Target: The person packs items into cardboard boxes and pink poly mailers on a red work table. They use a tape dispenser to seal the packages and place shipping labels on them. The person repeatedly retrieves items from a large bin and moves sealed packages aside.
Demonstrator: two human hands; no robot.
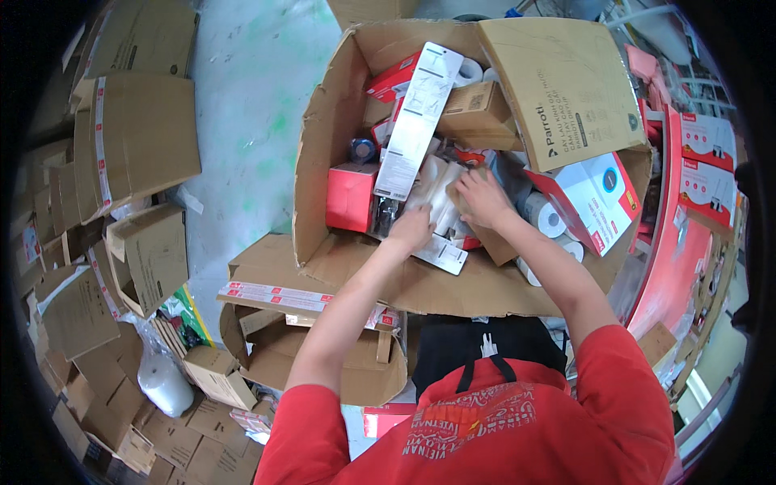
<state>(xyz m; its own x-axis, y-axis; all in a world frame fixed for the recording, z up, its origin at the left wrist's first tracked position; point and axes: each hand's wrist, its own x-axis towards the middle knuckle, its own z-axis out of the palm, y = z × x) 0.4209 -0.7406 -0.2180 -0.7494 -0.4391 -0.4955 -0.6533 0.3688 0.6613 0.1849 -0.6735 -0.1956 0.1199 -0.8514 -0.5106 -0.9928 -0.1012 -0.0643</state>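
A large open cardboard box (311,182) full of mixed goods stands before me, and both my hands reach into it. Between them lies a whitish pack in clear plastic (439,194), slightly blurred. My left hand (412,229) is closed on its near-left end. My right hand (483,198) has its fingers curled on the pack's right side, over a narrow brown carton (495,242) that it partly hides. A long white printed card (420,121) leans across the goods to the left of the pack. Beside my left hand is a red box (351,196).
White rolls (543,214) and a red-and-white carton (594,202) fill the box's right side. A big flat brown carton (562,93) rests over its far right corner. Cardboard boxes (137,141) pile up at left; a red surface (659,234) with cartons stands at right.
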